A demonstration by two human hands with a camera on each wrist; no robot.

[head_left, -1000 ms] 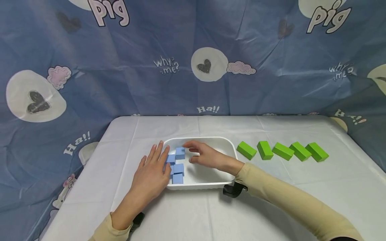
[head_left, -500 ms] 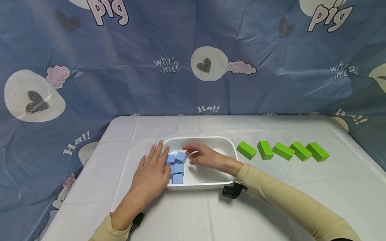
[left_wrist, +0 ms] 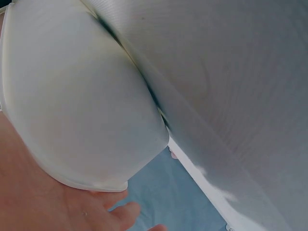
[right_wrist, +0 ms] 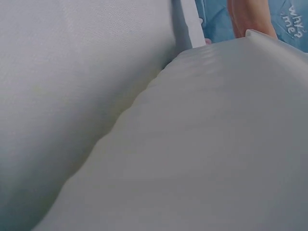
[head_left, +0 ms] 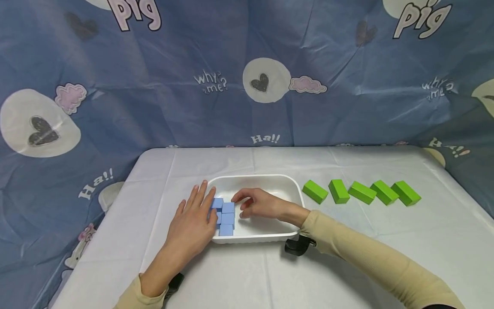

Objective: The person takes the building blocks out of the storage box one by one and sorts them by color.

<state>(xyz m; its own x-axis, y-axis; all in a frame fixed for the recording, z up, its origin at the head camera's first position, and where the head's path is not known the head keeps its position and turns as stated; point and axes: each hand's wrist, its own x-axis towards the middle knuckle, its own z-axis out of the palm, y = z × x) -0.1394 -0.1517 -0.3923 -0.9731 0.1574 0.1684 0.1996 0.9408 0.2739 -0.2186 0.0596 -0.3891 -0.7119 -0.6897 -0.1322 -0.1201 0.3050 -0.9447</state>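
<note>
Step now, prob.: blue blocks (head_left: 227, 219) get lined up at 9 o'clock in tub (head_left: 266, 236). L hand (head_left: 193, 221) is laid there, fingers straight, nothing gripped; R hand (head_left: 262, 204) is half curled, nothing held. Next, a soft nudge is prob. needed.

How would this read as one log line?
white tray: blue blocks at left end | left hand: at left rim | right hand: inside, beside blocks | green blocks: right of tray
</note>
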